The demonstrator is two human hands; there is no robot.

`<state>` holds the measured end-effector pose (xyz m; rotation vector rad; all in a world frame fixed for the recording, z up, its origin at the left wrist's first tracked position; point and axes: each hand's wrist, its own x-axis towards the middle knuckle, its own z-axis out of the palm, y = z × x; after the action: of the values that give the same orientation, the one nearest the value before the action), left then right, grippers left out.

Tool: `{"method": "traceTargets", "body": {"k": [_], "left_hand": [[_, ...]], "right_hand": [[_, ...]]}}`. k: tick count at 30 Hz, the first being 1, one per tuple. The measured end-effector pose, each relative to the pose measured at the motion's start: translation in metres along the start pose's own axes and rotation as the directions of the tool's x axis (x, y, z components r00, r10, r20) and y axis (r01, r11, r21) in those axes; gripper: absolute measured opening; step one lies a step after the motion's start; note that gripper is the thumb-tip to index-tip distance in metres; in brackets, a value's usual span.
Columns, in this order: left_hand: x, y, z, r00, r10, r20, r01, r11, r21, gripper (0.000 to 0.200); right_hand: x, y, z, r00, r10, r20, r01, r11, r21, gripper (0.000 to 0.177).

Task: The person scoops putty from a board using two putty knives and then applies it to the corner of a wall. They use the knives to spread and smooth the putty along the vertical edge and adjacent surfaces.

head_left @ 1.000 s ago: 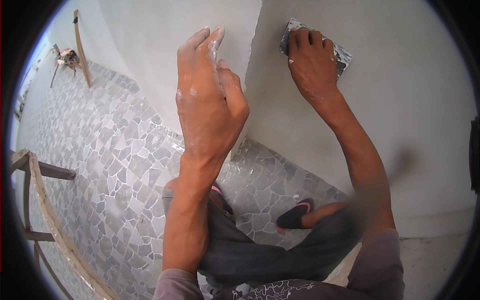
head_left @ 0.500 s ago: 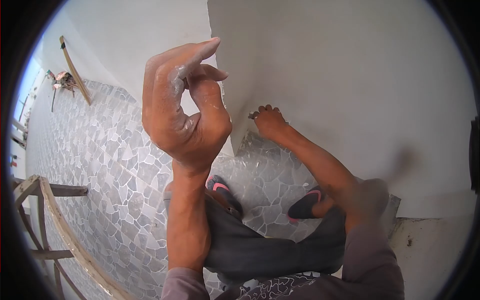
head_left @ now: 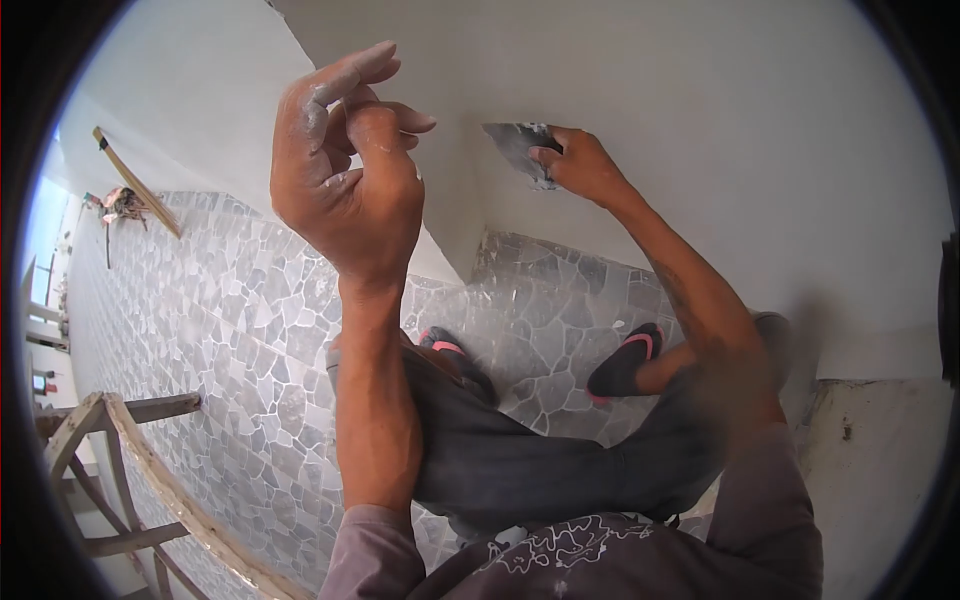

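My left hand [head_left: 345, 180] is raised in front of the wall edge, smeared with white powder. Its fingers curl loosely, with the index fingertip and thumb apart and nothing visible between them. To the right, my right hand [head_left: 585, 165] grips a flat dark putty knife [head_left: 515, 145] with white paste on its blade and edges. The blade is close to the pale wall [head_left: 700, 130], near the inner corner, and points to the left. My fingers cover the rear part of the tool.
Grey stone-pattern flooring [head_left: 250, 330] spreads below and to the left. A wooden frame [head_left: 150, 470] stands at lower left. Farther back, a wooden strip [head_left: 140, 185] leans beside a pile of debris [head_left: 122, 205]. My feet in dark pink-trimmed shoes [head_left: 625, 365] are under me.
My right hand has moved up along the wall and turned, so the putty knife's blade now shows. My left hand is slightly higher and farther left, its fingers still curled. The view has shifted.
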<state>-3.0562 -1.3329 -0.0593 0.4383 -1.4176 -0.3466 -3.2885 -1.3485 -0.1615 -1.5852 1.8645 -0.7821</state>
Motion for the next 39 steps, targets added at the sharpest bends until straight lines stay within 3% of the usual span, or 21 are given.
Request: {"method": "traceTargets", "body": {"k": [10,11,14,15,16,18,20,22,24,26,29,32,34,37,39], "left_hand": [[-0.004,0.0,-0.003,0.997,0.043,0.068,-0.05,0.993,0.104,0.021],[-0.006,0.002,-0.003,0.995,0.004,0.095,-0.014,0.994,0.108,0.02],[-0.014,0.002,0.001,0.973,-0.077,0.219,0.04,0.985,0.167,0.02],[-0.018,0.002,0.002,0.959,-0.1,0.266,0.048,0.98,0.195,0.02],[-0.02,0.004,0.001,0.907,-0.173,0.383,0.077,0.964,0.253,0.019],[-0.025,0.009,0.002,0.697,-0.418,0.582,0.159,0.882,0.443,0.02],[-0.037,0.019,0.006,0.387,-0.565,0.728,-0.037,0.78,0.625,0.03],[-0.059,0.022,0.01,-0.009,-0.674,0.739,-0.242,0.718,0.652,0.04],[-0.085,0.028,0.015,-0.201,-0.597,0.777,-0.24,0.799,0.551,0.048],[-0.1,0.037,0.025,-0.314,-0.507,0.803,-0.192,0.862,0.469,0.048],[-0.112,0.043,0.034,-0.305,-0.433,0.848,-0.081,0.899,0.43,0.048],[-0.11,0.039,0.041,-0.334,-0.467,0.819,-0.128,0.883,0.452,0.051],[-0.107,0.032,0.043,-0.277,-0.491,0.826,-0.172,0.871,0.46,0.052],[-0.102,0.026,0.045,-0.238,-0.513,0.825,-0.214,0.856,0.47,0.053],[-0.102,0.025,0.046,-0.245,-0.509,0.825,-0.215,0.858,0.466,0.053]], "right_hand": [[-0.001,0.115,0.125,0.96,0.077,-0.271,0.009,0.953,0.303,0.039],[-0.002,0.123,0.138,0.966,0.126,-0.228,-0.035,0.93,0.365,0.04],[-0.011,0.146,0.184,0.95,0.208,-0.234,-0.131,0.943,0.306,0.039],[-0.012,0.155,0.197,0.949,0.291,-0.119,-0.231,0.903,0.361,0.04],[-0.01,0.168,0.212,0.927,0.375,-0.016,-0.317,0.805,0.502,0.042],[-0.004,0.193,0.238,0.851,0.477,0.22,-0.477,0.525,0.705,0.046],[0.002,0.209,0.253,0.793,0.556,0.249,-0.514,0.392,0.763,0.052],[0.006,0.221,0.271,0.743,0.63,0.227,-0.519,0.328,0.789,0.053],[0.016,0.24,0.289,0.712,0.664,0.229,-0.535,0.303,0.788,0.054],[0.026,0.254,0.298,0.692,0.681,0.238,-0.558,0.295,0.776,0.055],[0.036,0.278,0.309,0.682,0.681,0.266,-0.578,0.279,0.767,0.053],[0.042,0.29,0.319,0.692,0.655,0.303,-0.554,0.212,0.805,0.047],[0.045,0.29,0.32,0.71,0.626,0.324,-0.54,0.189,0.82,0.043],[0.047,0.274,0.301,0.736,0.605,0.304,-0.582,0.335,0.741,0.055],[0.05,0.272,0.303,0.776,0.534,0.335,-0.508,0.215,0.834,0.045]]}}
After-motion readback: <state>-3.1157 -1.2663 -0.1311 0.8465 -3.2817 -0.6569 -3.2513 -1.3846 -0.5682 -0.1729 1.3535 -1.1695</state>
